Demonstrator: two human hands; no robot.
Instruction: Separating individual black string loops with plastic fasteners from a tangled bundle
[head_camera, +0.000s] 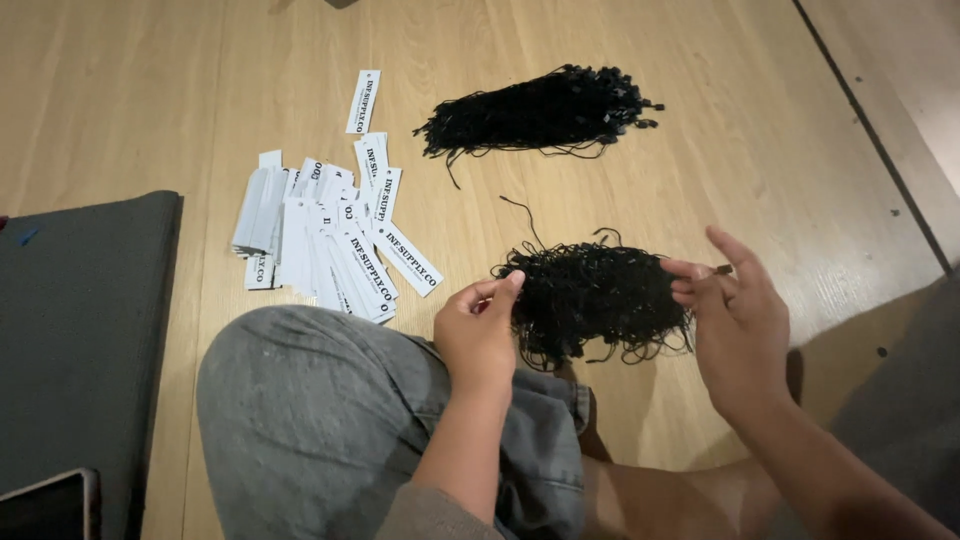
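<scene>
I sit on a wooden floor (640, 200) and look down at a tangled bundle of thin black strings (590, 295) in front of my knee. My left hand (478, 335) pinches the bundle's left end between thumb and forefinger. At the bundle's right end, my right hand (735, 325) pinches a strand with its fingertips, the other fingers spread. A second bundle of black strings (545, 112) lies farther away on the floor. A loose pile of white paper tags (325, 235) with black print lies to the left.
A dark grey mat (80, 340) covers the floor at the left, with a phone (50, 505) on its near corner. My knee in grey trousers (330, 420) fills the lower middle. Another dark mat edge (915, 400) shows at the right.
</scene>
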